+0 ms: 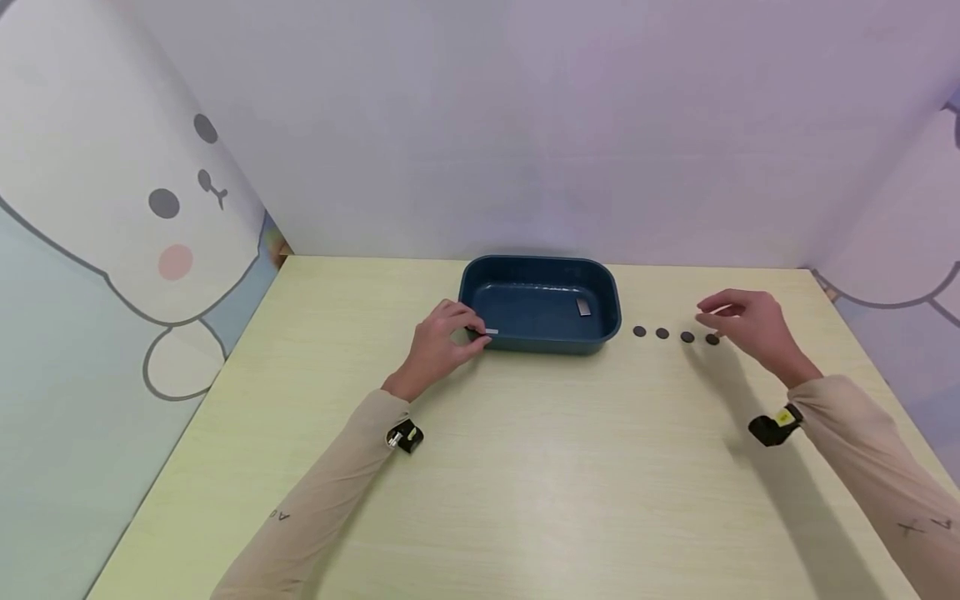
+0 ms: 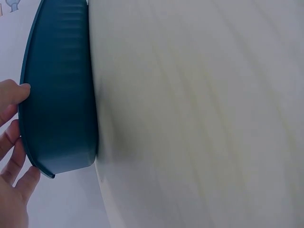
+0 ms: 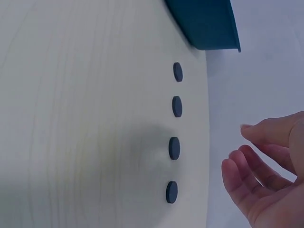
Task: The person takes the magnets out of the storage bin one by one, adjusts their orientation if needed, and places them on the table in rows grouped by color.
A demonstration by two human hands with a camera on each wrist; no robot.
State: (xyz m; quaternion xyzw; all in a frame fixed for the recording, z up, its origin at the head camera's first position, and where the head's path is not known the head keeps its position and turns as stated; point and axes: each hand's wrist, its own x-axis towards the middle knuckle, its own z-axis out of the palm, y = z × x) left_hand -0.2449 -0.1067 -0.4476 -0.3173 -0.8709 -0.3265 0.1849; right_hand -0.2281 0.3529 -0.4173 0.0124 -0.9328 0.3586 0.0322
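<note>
Blue tray (image 1: 540,344) is pinched by L grip (image 1: 448,333); R grip (image 1: 746,323) relaxed & released, w/ 4 dk discs (image 1: 662,333) nr it, mostly left, on table (image 1: 562,458).

Both sleeved arms (image 1: 322,497) reach forward — left hand (image 1: 444,336) pinching, right hand (image 1: 746,323) raised with fingers (image 3: 232,178) loosely bent.

4 dark discs (image 1: 662,333) lie in a row beside an upright blue tray (image 1: 551,343).

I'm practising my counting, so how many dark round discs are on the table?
4, in a row on the table, right of the blue tub: the nearest disc to the tub, the second disc, the third disc and the farthest disc. Any behind the tub would be hidden.
</note>
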